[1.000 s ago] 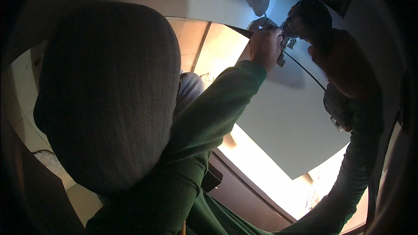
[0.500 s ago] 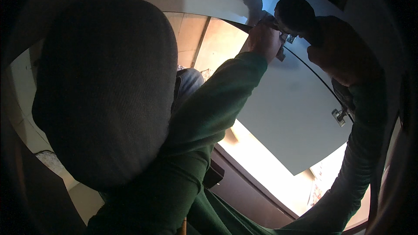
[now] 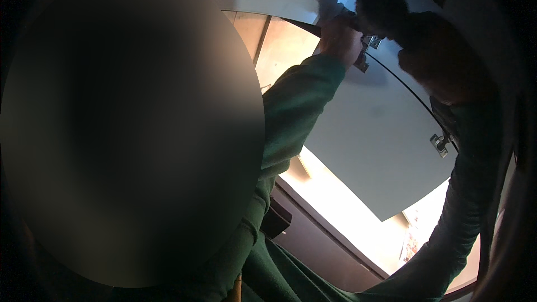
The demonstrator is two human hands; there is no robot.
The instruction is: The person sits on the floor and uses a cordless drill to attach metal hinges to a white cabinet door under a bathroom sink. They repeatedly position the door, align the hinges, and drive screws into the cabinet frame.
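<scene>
At the upper end of the pale cabinet door [image 3: 375, 140], your left hand [image 3: 341, 39] is curled beside a metal cup hinge [image 3: 373, 41]; its fingertips are too dark to tell whether they grip anything. Your right hand [image 3: 456, 61] is wrapped around a dark power drill [image 3: 383, 10], whose rounded body is just beside that hinge, though you cannot tell from here whether its tip touches. Farther down the same door edge, near your right sleeve [image 3: 464, 173], is a lower hinge [image 3: 439, 145]. Bright light shows beyond the door.
</scene>
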